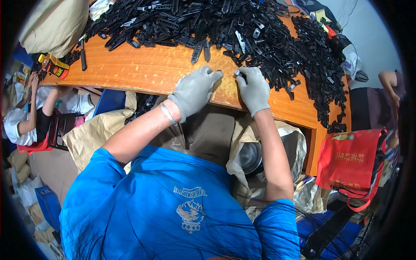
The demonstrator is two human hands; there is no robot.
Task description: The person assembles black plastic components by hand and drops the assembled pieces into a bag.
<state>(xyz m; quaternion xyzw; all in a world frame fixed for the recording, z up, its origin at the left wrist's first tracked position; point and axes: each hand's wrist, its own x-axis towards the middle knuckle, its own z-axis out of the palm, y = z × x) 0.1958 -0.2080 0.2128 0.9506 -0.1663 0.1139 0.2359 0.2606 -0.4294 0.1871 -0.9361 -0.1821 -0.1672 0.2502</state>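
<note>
Both my hands wear grey gloves and rest over the front edge of an orange-brown wooden table (143,65). My left hand (196,89) is closed in a pinch, with a tiny dark piece (219,71) just showing at its fingertips. Close by on the right, my right hand (254,90) pinches a small silvery, clip-like piece (237,73) between thumb and finger. Two slim black slotted plastic strips (197,52) lie just beyond my left hand. Behind them spreads a large heap of black plastic parts (182,21), a few with shiny metal on them.
A dark-handled tool (83,54) and a yellow-and-red bottle (54,66) are at the table's left. A red bag (351,158) hangs by the right corner. Brown paper sacks (93,134) flank my lap. Other people (26,117) sit at left and stand at right.
</note>
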